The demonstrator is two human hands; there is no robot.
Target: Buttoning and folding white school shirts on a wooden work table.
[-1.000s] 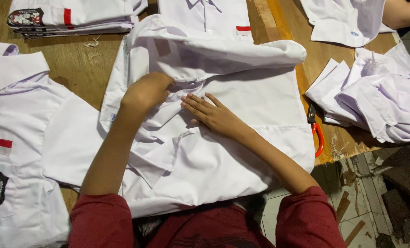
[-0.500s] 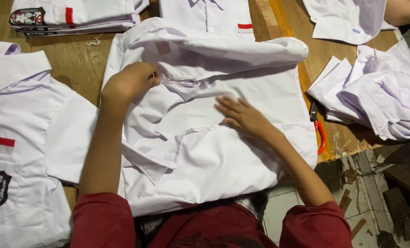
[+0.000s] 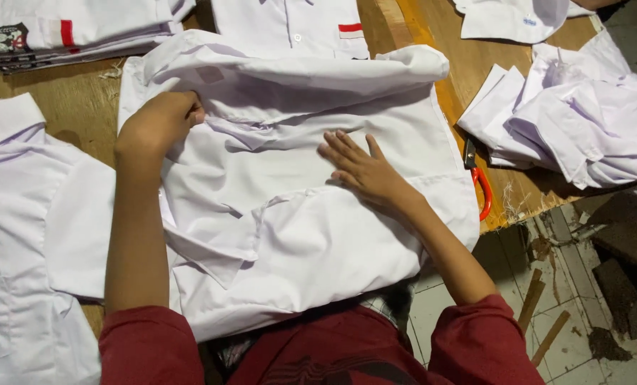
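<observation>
— Where are the hands?
— On a white shirt [image 3: 297,214] spread across the wooden table [image 3: 76,107]. The left hand [image 3: 158,121] pinches fabric at its far left.
— And the right hand [image 3: 361,167]?
— Flat, fingers spread, pressing the shirt's middle; red-handled scissors [image 3: 479,185] lie just right.

Worn wooden table [image 3: 76,107], scuffed, w/ orange-yellow strip [image 3: 432,43] along right side. Loose threads near edge. Below right: pale tiled floor [image 3: 582,335], dirty, cracked, w/ wood scraps [image 3: 536,299] & dark debris. Lit evenly from above, dimmer twd floor corner. No walls/windows in view.
</observation>
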